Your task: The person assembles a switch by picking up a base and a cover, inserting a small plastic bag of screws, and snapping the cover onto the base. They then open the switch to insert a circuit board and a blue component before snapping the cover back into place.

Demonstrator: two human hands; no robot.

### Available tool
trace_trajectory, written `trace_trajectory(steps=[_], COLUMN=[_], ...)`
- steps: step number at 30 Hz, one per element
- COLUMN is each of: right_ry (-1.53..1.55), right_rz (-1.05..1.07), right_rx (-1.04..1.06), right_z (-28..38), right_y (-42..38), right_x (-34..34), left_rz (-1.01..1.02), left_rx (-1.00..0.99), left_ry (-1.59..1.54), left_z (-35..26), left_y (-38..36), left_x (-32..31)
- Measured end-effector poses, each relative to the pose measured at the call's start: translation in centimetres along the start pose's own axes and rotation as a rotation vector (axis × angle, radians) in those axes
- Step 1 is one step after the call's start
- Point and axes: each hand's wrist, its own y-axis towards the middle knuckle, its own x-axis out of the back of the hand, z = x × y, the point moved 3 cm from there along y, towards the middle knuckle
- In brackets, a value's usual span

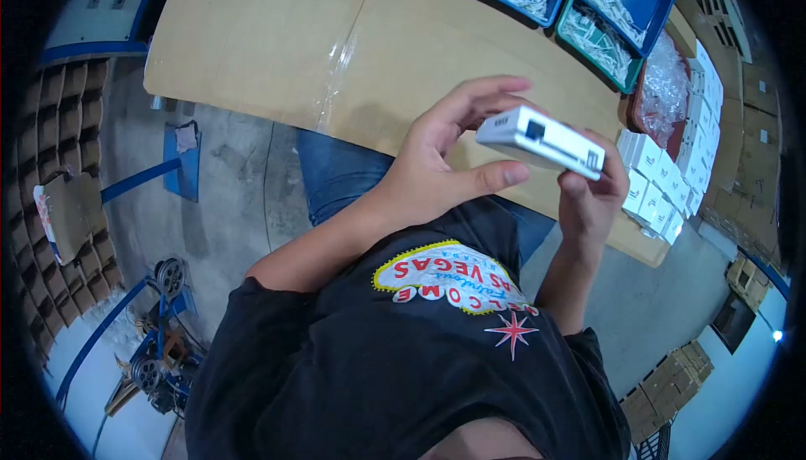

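A small white carton (546, 148) with black print and barcode-like marks on its sides is held above the edge of the cardboard-covered table. My right hand (594, 200) grips its right end, thumb on the near side and fingers round the far side. My left hand (449, 145) is curved around the left end with its fingers apart; the thumb lies just below the carton and the index finger extends above it. A gap shows between the left palm and the carton. Some left fingers are hidden behind it.
Blue trays (554, 2) and a green tray (600, 49) of white plastic pieces stand at the table's (252, 40) far right. Beside them are a reddish tray of clear bags (663, 95) and stacked white cartons (655, 183). A tape seam crosses the tabletop.
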Motion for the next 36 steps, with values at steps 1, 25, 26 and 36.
trace_trajectory(steps=[1, 25, 26, 36], right_ry=[-0.010, -0.147, -0.145, -0.202], right_rz=[0.056, 0.194, 0.200, 0.218], right_rx=[0.027, 0.213, 0.218, 0.151], right_z=[0.2, 0.4, 0.4, -0.2], right_y=[0.0, 0.4, 0.4, 0.6], right_x=[-0.3, -2.0, -2.1, -1.6], left_rz=[-0.005, 0.161, 0.160, 0.108], left_rx=[0.005, -0.037, -0.037, 0.026], left_ry=[0.007, 0.187, 0.187, 0.039], left_z=[-0.2, -0.6, -0.6, 0.8], left_y=[-0.2, -1.1, -1.1, -1.5], left_x=[0.6, 1.5, 1.6, 1.6])
